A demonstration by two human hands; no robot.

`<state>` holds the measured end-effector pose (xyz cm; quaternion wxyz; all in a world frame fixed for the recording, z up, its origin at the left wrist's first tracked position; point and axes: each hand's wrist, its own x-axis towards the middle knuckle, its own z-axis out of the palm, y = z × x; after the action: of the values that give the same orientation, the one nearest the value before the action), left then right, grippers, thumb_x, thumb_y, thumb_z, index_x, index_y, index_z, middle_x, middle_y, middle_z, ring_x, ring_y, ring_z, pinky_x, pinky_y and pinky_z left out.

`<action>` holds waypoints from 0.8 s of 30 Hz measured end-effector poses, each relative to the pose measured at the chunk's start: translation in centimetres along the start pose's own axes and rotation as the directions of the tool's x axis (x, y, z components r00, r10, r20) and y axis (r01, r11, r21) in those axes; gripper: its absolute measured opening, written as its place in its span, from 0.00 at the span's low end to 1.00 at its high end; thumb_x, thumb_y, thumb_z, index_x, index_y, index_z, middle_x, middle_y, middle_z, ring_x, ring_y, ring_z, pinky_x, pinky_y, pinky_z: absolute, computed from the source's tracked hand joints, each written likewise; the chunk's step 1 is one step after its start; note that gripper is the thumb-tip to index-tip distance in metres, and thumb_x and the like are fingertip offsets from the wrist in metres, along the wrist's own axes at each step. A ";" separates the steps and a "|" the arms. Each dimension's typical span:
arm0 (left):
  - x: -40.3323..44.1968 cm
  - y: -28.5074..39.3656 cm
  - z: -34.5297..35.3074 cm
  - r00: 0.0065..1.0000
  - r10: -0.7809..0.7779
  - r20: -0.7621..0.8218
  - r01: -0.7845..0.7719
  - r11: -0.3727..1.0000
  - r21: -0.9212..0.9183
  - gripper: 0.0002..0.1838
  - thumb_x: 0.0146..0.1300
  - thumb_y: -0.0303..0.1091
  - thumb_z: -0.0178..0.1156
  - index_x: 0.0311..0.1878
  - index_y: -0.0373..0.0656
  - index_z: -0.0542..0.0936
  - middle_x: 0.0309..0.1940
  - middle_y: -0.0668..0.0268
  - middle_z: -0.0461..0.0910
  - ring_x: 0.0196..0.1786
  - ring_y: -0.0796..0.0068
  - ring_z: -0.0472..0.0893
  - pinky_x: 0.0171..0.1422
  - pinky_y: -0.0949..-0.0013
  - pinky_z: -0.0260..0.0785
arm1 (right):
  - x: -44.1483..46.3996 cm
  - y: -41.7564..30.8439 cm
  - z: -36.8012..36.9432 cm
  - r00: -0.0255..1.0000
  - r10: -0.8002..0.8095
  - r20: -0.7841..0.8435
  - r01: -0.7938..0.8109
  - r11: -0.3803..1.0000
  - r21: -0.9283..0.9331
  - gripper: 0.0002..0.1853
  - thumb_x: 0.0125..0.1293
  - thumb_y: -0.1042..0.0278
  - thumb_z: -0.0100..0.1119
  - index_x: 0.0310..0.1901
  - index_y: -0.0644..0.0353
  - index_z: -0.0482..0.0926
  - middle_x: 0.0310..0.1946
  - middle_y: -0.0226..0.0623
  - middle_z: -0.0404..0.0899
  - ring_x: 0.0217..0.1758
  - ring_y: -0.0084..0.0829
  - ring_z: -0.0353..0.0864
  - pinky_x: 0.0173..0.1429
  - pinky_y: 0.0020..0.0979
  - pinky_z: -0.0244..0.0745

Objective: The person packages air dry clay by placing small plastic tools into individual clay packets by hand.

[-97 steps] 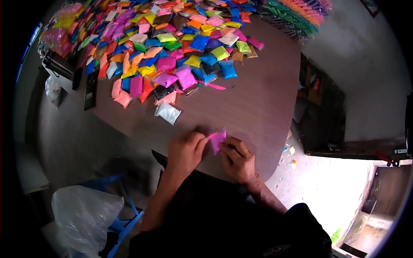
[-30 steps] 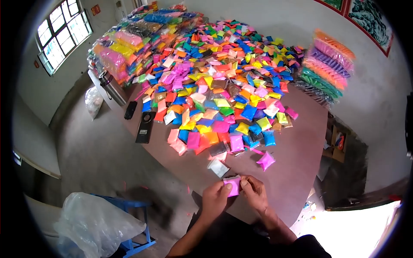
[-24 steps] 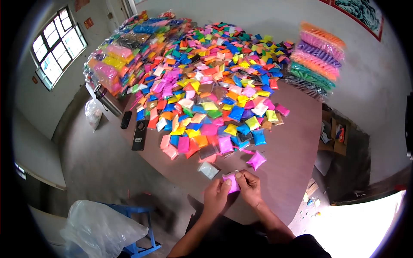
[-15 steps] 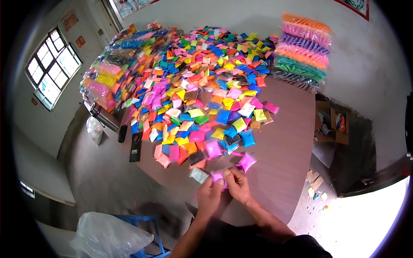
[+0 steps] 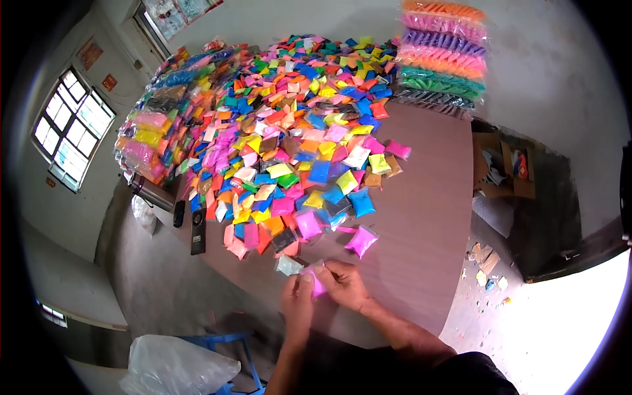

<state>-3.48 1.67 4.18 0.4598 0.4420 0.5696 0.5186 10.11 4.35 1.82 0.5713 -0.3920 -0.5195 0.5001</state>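
Note:
Between my two hands, at the near edge of the table, is a small pink packet (image 5: 317,283). My left hand (image 5: 297,299) pinches its left side with the thumb on top. My right hand (image 5: 344,284) grips its upper right corner, fingers curled. Just beyond my left hand lies a clear packet with pale contents (image 5: 288,265). Another bright pink packet (image 5: 361,241) rests on the table past my right hand. Further back spreads a large heap of small coloured packets (image 5: 289,145).
Large clear bags of sorted coloured packets (image 5: 444,56) are stacked at the back right. A metal flask (image 5: 153,193) and a dark remote-like object (image 5: 198,232) lie along the left edge. A plastic bag (image 5: 178,365) sits by a blue stool (image 5: 247,359). Cardboard boxes (image 5: 523,171) stand right.
The whole view has shifted, so the table and heap appear further left. Both hands still hold the pink packet, and my right hand's grip has turned slightly.

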 end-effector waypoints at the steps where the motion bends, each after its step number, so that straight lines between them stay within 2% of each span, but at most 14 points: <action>1: 0.0 -0.3 -0.2 0.999 0.036 -0.015 -0.036 0.999 0.025 0.11 0.78 0.38 0.62 0.43 0.38 0.83 0.31 0.74 0.76 0.34 0.86 0.72 0.37 0.75 0.65 | -0.2 0.1 0.1 1.000 0.002 -0.005 -0.002 1.000 0.001 0.11 0.82 0.67 0.59 0.44 0.65 0.85 0.32 0.22 0.77 0.35 0.12 0.71 0.38 0.22 0.71; 3: -0.1 -0.7 -0.6 0.997 0.074 -0.030 -0.073 0.996 0.049 0.12 0.78 0.38 0.63 0.43 0.38 0.83 0.31 0.74 0.76 0.34 0.86 0.71 0.37 0.75 0.65 | -0.4 0.3 0.3 0.989 0.136 0.065 -0.141 0.986 0.085 0.10 0.83 0.68 0.58 0.46 0.65 0.85 0.34 0.20 0.79 0.37 0.11 0.72 0.42 0.21 0.72; 5: -0.4 -1.0 -1.1 0.967 0.254 -0.022 -0.238 0.930 0.279 0.12 0.76 0.38 0.65 0.42 0.37 0.82 0.30 0.74 0.76 0.34 0.85 0.70 0.38 0.74 0.64 | -0.6 1.2 0.5 0.988 0.143 0.064 -0.151 0.978 0.145 0.10 0.83 0.68 0.57 0.47 0.64 0.85 0.35 0.19 0.79 0.38 0.11 0.72 0.43 0.21 0.72; 7: -0.7 -0.8 -1.1 0.981 0.191 -0.032 -0.179 0.956 0.232 0.12 0.76 0.39 0.65 0.42 0.38 0.82 0.31 0.74 0.76 0.34 0.84 0.71 0.38 0.74 0.64 | -0.7 1.0 0.7 0.987 0.150 0.064 -0.160 0.966 0.203 0.10 0.83 0.68 0.57 0.48 0.64 0.85 0.36 0.18 0.79 0.40 0.10 0.72 0.44 0.21 0.72; 9: -0.9 -0.1 -0.6 0.991 0.128 -0.040 -0.119 0.977 0.178 0.13 0.75 0.39 0.66 0.42 0.38 0.81 0.31 0.74 0.76 0.34 0.84 0.71 0.38 0.73 0.65 | -0.5 0.5 0.6 0.996 0.079 0.048 -0.087 0.973 0.214 0.10 0.83 0.69 0.57 0.49 0.65 0.86 0.36 0.22 0.81 0.39 0.13 0.74 0.44 0.23 0.74; 10: -1.0 0.4 0.0 0.996 0.057 -0.070 -0.051 0.996 0.078 0.13 0.75 0.39 0.66 0.42 0.38 0.80 0.31 0.75 0.75 0.34 0.84 0.70 0.38 0.73 0.64 | -0.4 0.6 0.5 0.996 0.077 0.048 -0.086 0.974 0.211 0.10 0.83 0.69 0.57 0.49 0.65 0.86 0.36 0.22 0.81 0.39 0.13 0.74 0.44 0.23 0.74; 11: -1.2 0.6 0.3 0.996 -0.018 -0.090 0.016 1.000 -0.024 0.13 0.76 0.39 0.66 0.42 0.38 0.80 0.31 0.76 0.74 0.34 0.84 0.69 0.37 0.73 0.63 | -0.4 0.7 0.4 0.999 0.011 0.041 -0.017 0.991 0.134 0.10 0.82 0.69 0.57 0.49 0.65 0.86 0.36 0.25 0.83 0.38 0.15 0.76 0.45 0.24 0.74; 12: -1.1 0.4 0.4 0.996 -0.018 -0.088 0.016 0.999 -0.028 0.13 0.76 0.39 0.66 0.42 0.38 0.80 0.31 0.76 0.74 0.34 0.84 0.69 0.37 0.73 0.63 | -0.3 0.7 0.2 0.998 -0.055 0.040 0.053 0.997 0.054 0.10 0.82 0.69 0.58 0.50 0.65 0.87 0.36 0.28 0.84 0.38 0.17 0.77 0.45 0.25 0.75; 16: 0.0 -1.8 0.4 0.992 0.085 -0.096 -0.092 0.993 -0.068 0.12 0.77 0.38 0.64 0.42 0.38 0.79 0.30 0.77 0.72 0.32 0.85 0.67 0.36 0.75 0.61 | 0.0 0.1 0.1 0.983 -0.182 0.030 0.184 0.980 -0.072 0.10 0.81 0.69 0.59 0.49 0.66 0.87 0.36 0.33 0.85 0.36 0.21 0.78 0.44 0.27 0.75; 18: 0.1 -2.1 0.1 0.988 0.130 -0.088 -0.136 0.988 -0.070 0.12 0.78 0.37 0.63 0.41 0.38 0.79 0.30 0.77 0.71 0.32 0.86 0.66 0.36 0.75 0.60 | -0.1 -0.5 0.1 0.997 -0.076 0.028 0.079 0.992 -0.095 0.11 0.82 0.67 0.58 0.49 0.66 0.86 0.35 0.31 0.83 0.36 0.20 0.77 0.43 0.27 0.74; 19: 0.1 -1.9 0.1 0.982 0.176 -0.071 -0.178 0.983 -0.035 0.12 0.78 0.37 0.63 0.41 0.38 0.79 0.30 0.78 0.72 0.33 0.86 0.67 0.36 0.76 0.61 | -0.1 -0.3 0.1 0.997 -0.077 0.027 0.079 0.992 -0.094 0.11 0.82 0.67 0.58 0.49 0.66 0.86 0.35 0.31 0.83 0.36 0.20 0.77 0.43 0.27 0.74; 21: 0.1 -1.1 0.3 0.974 0.220 -0.050 -0.220 0.975 0.000 0.11 0.79 0.36 0.62 0.41 0.38 0.79 0.30 0.78 0.72 0.33 0.87 0.67 0.37 0.76 0.61 | -0.1 0.2 0.2 0.994 0.096 0.054 -0.094 0.995 -0.027 0.11 0.81 0.66 0.60 0.46 0.66 0.85 0.32 0.38 0.81 0.35 0.23 0.78 0.40 0.32 0.75; 22: 0.0 -0.5 0.7 0.968 0.244 -0.065 -0.240 0.969 0.061 0.12 0.78 0.36 0.63 0.41 0.38 0.79 0.30 0.77 0.73 0.34 0.87 0.68 0.37 0.76 0.62 | -0.1 0.6 0.3 0.994 0.096 0.051 -0.095 0.995 -0.027 0.11 0.81 0.66 0.60 0.46 0.66 0.85 0.32 0.38 0.81 0.35 0.23 0.78 0.40 0.32 0.75; 24: -0.2 0.1 1.4 0.961 0.265 -0.073 -0.256 0.959 0.119 0.12 0.78 0.37 0.64 0.40 0.37 0.79 0.31 0.77 0.74 0.34 0.88 0.69 0.37 0.77 0.62 | 0.1 1.2 0.3 1.000 -0.027 -0.013 0.028 0.999 0.025 0.13 0.82 0.64 0.58 0.44 0.66 0.84 0.29 0.35 0.80 0.34 0.20 0.75 0.38 0.31 0.74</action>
<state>-2.08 1.69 4.19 0.3370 0.5143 0.5535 0.5618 9.60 4.60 0.75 0.5863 -0.3807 -0.5149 0.4963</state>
